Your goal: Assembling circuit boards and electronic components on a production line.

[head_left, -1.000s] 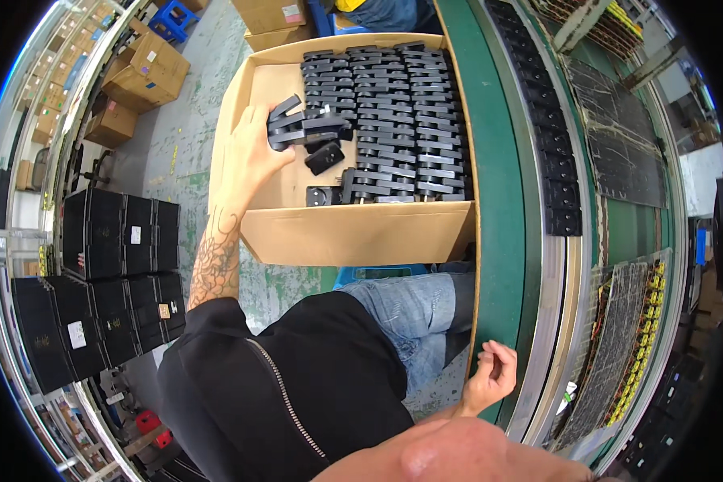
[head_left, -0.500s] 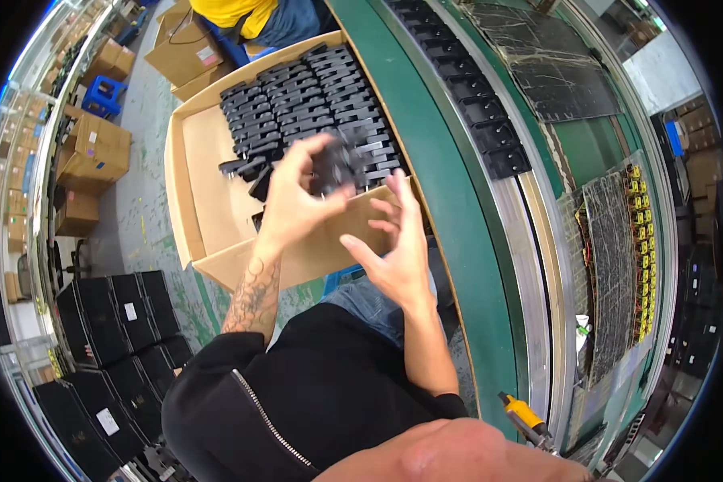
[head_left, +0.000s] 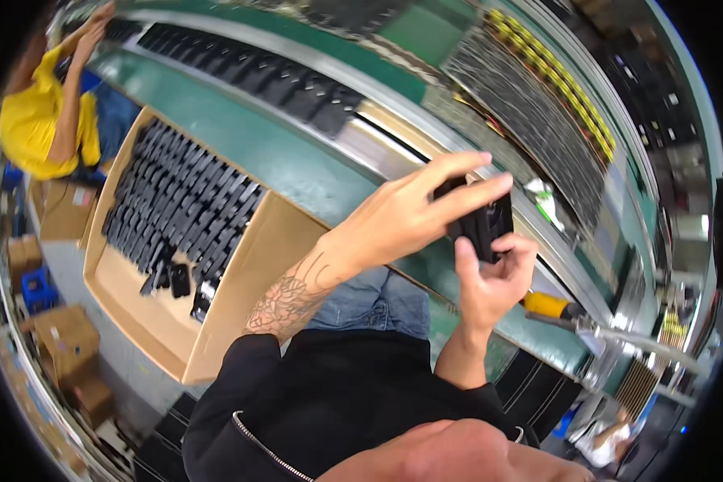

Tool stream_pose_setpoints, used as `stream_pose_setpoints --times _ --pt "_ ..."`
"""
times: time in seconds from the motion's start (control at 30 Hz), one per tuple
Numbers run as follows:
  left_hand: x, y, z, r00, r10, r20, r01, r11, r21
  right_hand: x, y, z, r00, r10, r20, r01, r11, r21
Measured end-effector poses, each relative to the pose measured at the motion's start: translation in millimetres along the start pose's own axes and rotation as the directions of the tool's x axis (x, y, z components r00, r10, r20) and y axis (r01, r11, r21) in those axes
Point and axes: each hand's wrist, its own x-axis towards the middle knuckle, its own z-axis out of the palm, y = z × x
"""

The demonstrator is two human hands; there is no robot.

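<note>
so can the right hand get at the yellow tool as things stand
Probably yes: the yellow tool is close beside the right hand, nothing visible between them, though that hand may need to let go of the black part first.

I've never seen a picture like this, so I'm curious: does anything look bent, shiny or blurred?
Head view: the long metal rail bows and the corners go black; head view: the green bench top has a pale sheen; head view: the black part between left hand and right hand looks soft, its detail unclear.
</note>
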Motion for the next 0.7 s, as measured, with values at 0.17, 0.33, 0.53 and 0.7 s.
stream_pose_setpoints --times 0.17,0.33,0.53,0.7 --pt "23 0 33 0.981 -0.178 0.079 0.179 0.984 -0.009 13 12 -7 0.957 0.2 -0.211 -0.248 0.941 -0.23" --pt "8 -1 33 0.966 -0.242 0.095 0.241 0.97 0.028 9 16 5 0.98 0.077 -0.184 -0.139 0.926 -0.351" --pt "8 -8 39 0.981 -0.163 0.104 0.141 0.971 0.195 5 25 -13 0.946 0.012 -0.325 -0.095 0.966 -0.241" --pt "6 -13 41 0.975 -0.109 0.192 0.04 0.943 0.332 1 31 -23 0.953 -0.13 -0.274 -0.045 0.832 -0.553"
